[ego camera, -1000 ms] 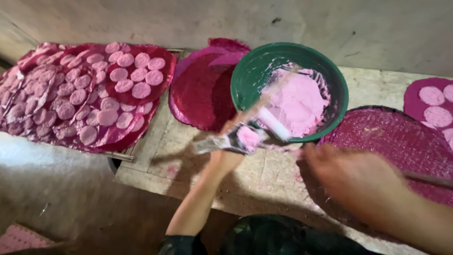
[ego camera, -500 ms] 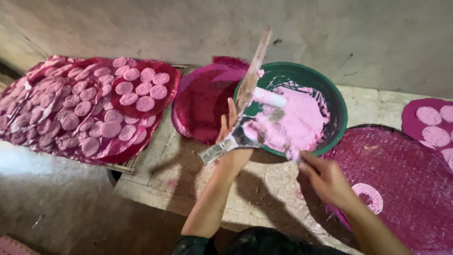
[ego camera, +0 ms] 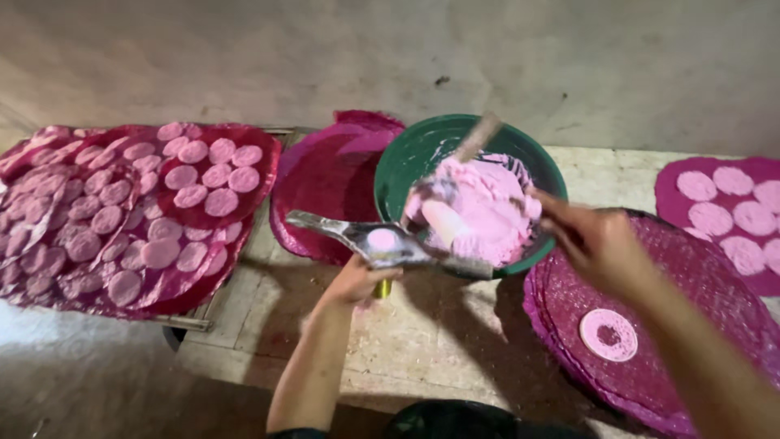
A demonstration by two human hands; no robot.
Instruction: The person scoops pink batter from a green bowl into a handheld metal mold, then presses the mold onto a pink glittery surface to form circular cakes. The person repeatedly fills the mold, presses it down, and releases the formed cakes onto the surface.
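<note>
Your left hand [ego camera: 355, 282] is clenched on one flat metal press tool [ego camera: 382, 241], held level just in front of the one round green bowl [ego camera: 422, 146] of pink dough [ego camera: 487, 207], with one pink lump resting on it. Your right hand [ego camera: 597, 241] hovers over the bowl's right rim; whether it grasps anything cannot be told. One pink disc [ego camera: 608, 334] lies on the woven magenta mat [ego camera: 699, 325] to the right.

View: single head camera, above and behind the hands
Facing: downward and forward, toward the wall beyond the hands
Nearness: close over the worktop [ego camera: 422, 341]
Shared: none, one view
</note>
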